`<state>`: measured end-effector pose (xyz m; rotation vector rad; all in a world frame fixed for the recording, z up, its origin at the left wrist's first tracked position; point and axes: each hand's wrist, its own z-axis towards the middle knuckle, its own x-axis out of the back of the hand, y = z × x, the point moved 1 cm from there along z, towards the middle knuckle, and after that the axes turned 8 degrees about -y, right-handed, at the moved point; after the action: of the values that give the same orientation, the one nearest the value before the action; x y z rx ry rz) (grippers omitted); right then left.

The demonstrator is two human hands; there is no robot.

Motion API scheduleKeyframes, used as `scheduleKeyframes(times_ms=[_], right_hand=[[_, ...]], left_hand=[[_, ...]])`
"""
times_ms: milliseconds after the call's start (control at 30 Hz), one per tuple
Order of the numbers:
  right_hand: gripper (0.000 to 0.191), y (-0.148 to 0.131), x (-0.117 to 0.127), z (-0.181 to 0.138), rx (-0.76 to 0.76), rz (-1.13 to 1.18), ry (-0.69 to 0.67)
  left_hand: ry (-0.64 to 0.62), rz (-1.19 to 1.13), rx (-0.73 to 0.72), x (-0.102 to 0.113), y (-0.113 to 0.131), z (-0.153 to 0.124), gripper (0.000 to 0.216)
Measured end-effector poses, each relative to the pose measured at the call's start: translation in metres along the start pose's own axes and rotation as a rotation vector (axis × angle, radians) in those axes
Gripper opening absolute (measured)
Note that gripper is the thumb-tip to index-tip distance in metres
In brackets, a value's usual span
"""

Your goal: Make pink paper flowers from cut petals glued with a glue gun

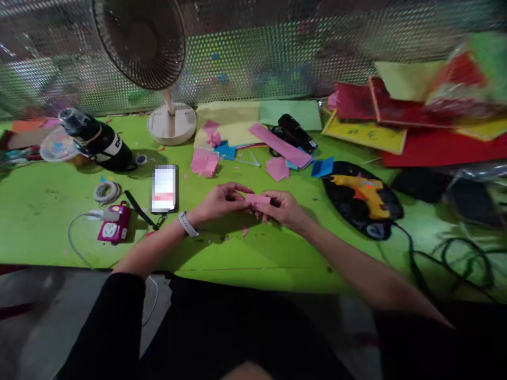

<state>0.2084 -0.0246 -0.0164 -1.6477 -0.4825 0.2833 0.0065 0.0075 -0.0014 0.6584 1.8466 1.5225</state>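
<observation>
Between my two hands is a small strip of pink paper, held just above the green table. My left hand pinches its left end, with a pale band on that wrist. At the right end, my right hand grips the paper between thumb and fingers. Several tiny pink scraps lie on the table below my hands. Beyond them are a pink paper piece, a long pink strip and a black stapler-like tool.
A yellow glue gun rests on a black tray at right, its cable trailing. On the left are a phone, a pink power adapter, tape rolls and a dark bottle. A fan stands at the back.
</observation>
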Motion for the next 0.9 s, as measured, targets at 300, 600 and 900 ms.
scheduleKeyframes(times_ms=[300, 600, 900], right_hand=[[0.021, 0.001, 0.018, -0.002, 0.023, -0.016, -0.041], [0.031, -0.009, 0.021, -0.006, 0.810, -0.892, 0.167], [0.038, -0.003, 0.016, -0.012, 0.830, -1.322, 0.330]], left_hand=[[0.029, -0.063, 0.093, 0.016, 0.015, -0.002, 0.036], [-0.143, -0.167, 0.196, 0.021, 0.012, -0.003, 0.040], [0.076, -0.176, 0.206, 0.027, 0.014, -0.001, 0.033]])
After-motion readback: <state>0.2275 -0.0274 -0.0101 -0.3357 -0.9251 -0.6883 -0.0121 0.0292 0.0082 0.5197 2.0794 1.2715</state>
